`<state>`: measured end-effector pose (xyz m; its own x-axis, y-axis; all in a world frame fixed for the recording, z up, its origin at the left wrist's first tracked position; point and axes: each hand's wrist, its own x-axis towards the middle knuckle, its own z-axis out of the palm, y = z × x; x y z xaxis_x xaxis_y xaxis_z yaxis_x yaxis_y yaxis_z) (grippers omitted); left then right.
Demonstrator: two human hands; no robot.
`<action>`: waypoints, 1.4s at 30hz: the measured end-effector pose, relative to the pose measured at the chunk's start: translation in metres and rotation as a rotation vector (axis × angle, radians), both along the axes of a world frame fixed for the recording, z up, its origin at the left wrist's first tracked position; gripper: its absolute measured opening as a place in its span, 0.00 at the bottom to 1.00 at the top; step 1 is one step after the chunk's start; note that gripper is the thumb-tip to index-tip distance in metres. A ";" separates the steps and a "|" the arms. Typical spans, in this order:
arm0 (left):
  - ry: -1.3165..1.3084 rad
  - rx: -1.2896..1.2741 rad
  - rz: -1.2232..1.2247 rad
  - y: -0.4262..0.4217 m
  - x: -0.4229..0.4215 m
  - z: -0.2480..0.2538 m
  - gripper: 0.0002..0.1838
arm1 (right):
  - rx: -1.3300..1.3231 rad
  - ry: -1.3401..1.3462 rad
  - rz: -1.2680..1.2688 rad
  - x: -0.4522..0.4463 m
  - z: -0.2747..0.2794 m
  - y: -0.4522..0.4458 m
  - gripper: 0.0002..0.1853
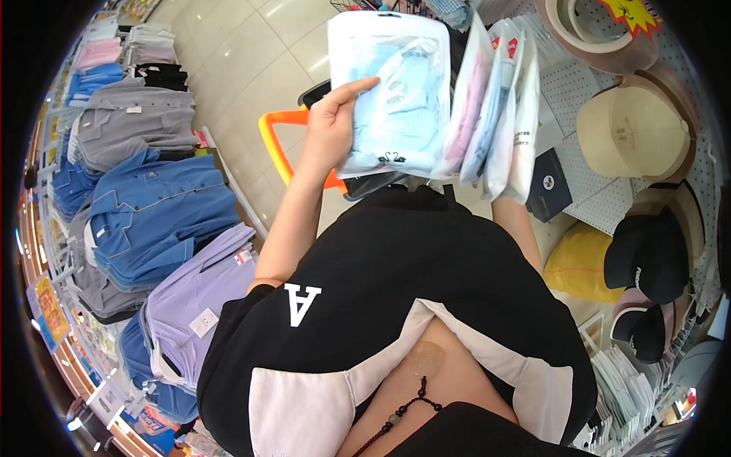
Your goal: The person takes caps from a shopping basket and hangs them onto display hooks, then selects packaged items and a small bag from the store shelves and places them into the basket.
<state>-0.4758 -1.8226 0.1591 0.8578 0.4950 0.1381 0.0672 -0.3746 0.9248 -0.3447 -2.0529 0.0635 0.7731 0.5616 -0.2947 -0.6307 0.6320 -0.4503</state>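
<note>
My left hand (335,126) is at the left edge of a clear, white-framed bag (400,99) with folded light blue fabric inside and a swan print near its bottom. One finger lies across the bag's front, and the others are curled at the edge, partly hidden. Beside it, several similar bags stand on edge in a row, among them a pink one (468,99) and a white one (524,126). My right forearm (516,225) reaches up behind these bags, which hide the right hand.
An orange handle (276,145) stands behind my left wrist. Folded blue shirts (156,213), grey shirts and a lilac top (202,297) line the left side. On the right, a pegboard (601,202) carries a beige cap (632,129), a black cap (647,255) and visors. A dark blue box (550,186) is near the bags.
</note>
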 end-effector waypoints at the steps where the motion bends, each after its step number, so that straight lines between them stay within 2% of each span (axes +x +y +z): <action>1: 0.040 -0.090 -0.011 -0.004 0.003 -0.001 0.17 | 0.032 0.014 0.030 0.000 -0.002 0.000 0.24; 2: 0.080 -0.179 -0.021 -0.008 0.006 -0.001 0.17 | 0.086 0.031 0.084 0.000 -0.005 0.003 0.24; 5: 0.096 -0.095 -0.052 -0.016 0.013 0.001 0.14 | 0.301 0.034 0.276 0.005 -0.024 0.011 0.25; 6: 0.117 -0.060 -0.061 -0.020 0.015 0.004 0.14 | 0.361 0.004 0.327 0.003 -0.012 0.019 0.25; 7: 0.111 -0.079 -0.016 -0.023 0.019 -0.001 0.17 | 0.137 0.261 0.190 -0.008 0.003 0.019 0.27; 8: 0.111 -0.080 -0.016 -0.027 0.021 0.002 0.17 | 0.115 0.188 0.236 -0.004 -0.002 0.019 0.28; 10: 0.258 0.114 -0.056 -0.032 0.024 0.010 0.20 | 0.113 0.105 0.275 -0.004 -0.011 0.017 0.28; 12: 0.273 0.110 -0.015 -0.031 0.023 -0.004 0.21 | 0.182 0.120 0.302 -0.004 -0.013 0.016 0.28; 13: 0.262 0.100 0.007 -0.031 0.021 -0.009 0.20 | 0.252 0.136 0.327 -0.004 -0.014 0.015 0.29; 16: 0.243 0.079 0.058 -0.029 0.019 -0.007 0.18 | 0.147 0.204 0.361 0.004 -0.030 0.005 0.30; 18: 0.220 0.062 0.101 -0.020 0.015 -0.006 0.16 | 0.181 0.239 0.395 0.009 -0.031 0.000 0.31; 20: 0.202 -0.030 0.118 -0.011 0.009 0.005 0.21 | 0.193 0.286 0.403 0.012 -0.031 -0.006 0.29; 21: 0.004 0.080 0.166 -0.008 0.009 -0.002 0.27 | 0.193 0.286 0.403 0.013 -0.030 -0.008 0.29; 22: 0.004 0.080 0.167 -0.006 0.008 -0.001 0.27 | 0.275 0.244 0.356 0.014 -0.029 -0.010 0.27; 24: -0.125 -0.154 0.168 -0.006 0.009 0.013 0.30 | 0.356 0.203 0.313 0.011 -0.005 -0.007 0.26; 25: -0.042 -0.244 0.153 -0.007 0.006 0.016 0.22 | -0.060 0.071 0.205 0.008 0.019 -0.003 0.25; 26: -0.042 -0.244 0.156 -0.002 0.001 0.011 0.22 | -0.474 -0.064 0.090 0.007 0.034 0.000 0.25; 28: 0.171 -0.182 -0.083 0.008 -0.007 -0.006 0.15 | -0.413 -0.001 0.023 0.016 0.015 -0.002 0.26; 30: 0.214 -0.278 -0.055 -0.001 -0.003 -0.003 0.13 | 0.417 0.128 0.306 0.029 -0.009 -0.006 0.26; 31: 0.216 -0.270 -0.074 -0.003 -0.002 -0.004 0.13 | 0.441 0.151 0.336 0.032 -0.016 -0.006 0.27; 32: 0.218 -0.263 -0.093 -0.005 0.000 -0.004 0.14 | 0.470 0.204 0.390 0.029 -0.001 0.001 0.27; 34: 0.201 -0.262 -0.078 -0.009 0.005 -0.013 0.15 | 0.162 0.223 0.347 0.022 0.006 0.010 0.22; 36: 0.115 -0.169 -0.053 -0.012 0.010 -0.017 0.13 | 0.230 0.177 0.403 0.015 0.004 0.019 0.24; 37: 0.232 -0.126 -0.019 -0.014 0.009 -0.017 0.15 | 0.214 0.204 0.423 0.011 0.002 0.022 0.24; 38: 0.231 -0.126 -0.018 -0.019 0.011 -0.009 0.15 | 0.197 0.230 0.443 0.007 0.000 0.025 0.25; 40: 0.285 0.036 -0.008 -0.029 0.014 0.007 0.15 | 0.226 0.211 0.470 0.004 -0.002 0.025 0.27; 42: 0.237 0.073 0.006 -0.029 0.013 -0.002 0.13 | 0.322 0.241 0.521 0.004 -0.002 0.022 0.28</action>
